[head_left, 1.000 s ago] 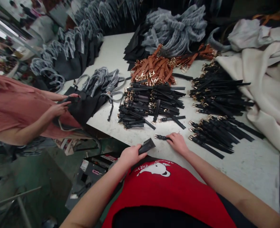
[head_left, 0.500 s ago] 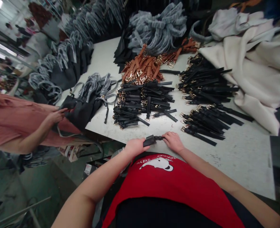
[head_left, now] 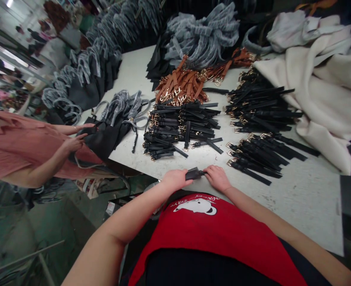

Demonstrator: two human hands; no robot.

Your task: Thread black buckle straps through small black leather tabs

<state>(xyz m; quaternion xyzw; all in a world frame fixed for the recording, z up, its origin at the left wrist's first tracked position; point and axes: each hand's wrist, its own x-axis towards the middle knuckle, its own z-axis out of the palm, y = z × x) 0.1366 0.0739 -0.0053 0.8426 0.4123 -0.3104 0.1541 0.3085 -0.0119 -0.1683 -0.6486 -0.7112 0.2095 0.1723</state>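
Observation:
My left hand (head_left: pixel 175 179) is closed round a small black leather piece (head_left: pixel 193 173) at the near edge of the white table (head_left: pixel 306 194). My right hand (head_left: pixel 218 177) pinches a short black strap (head_left: pixel 202 172) whose end meets that leather piece. Both hands sit close together, just in front of my red shirt. Beyond them lie piles of black buckled straps (head_left: pixel 181 127), another black strap pile (head_left: pixel 258 155) to the right, and brown straps (head_left: pixel 181 85) farther back.
A person in a pink top stands at the left, with a hand (head_left: pixel 72 143) on a black bag (head_left: pixel 103 137). Grey wrapped handles (head_left: pixel 202 35) and black bags (head_left: pixel 88 79) crowd the back. Cream fabric (head_left: pixel 327 91) covers the right side.
My left hand brought the black leather piece across to the strap in my right hand; the two pieces now meet. The view has shifted slightly.

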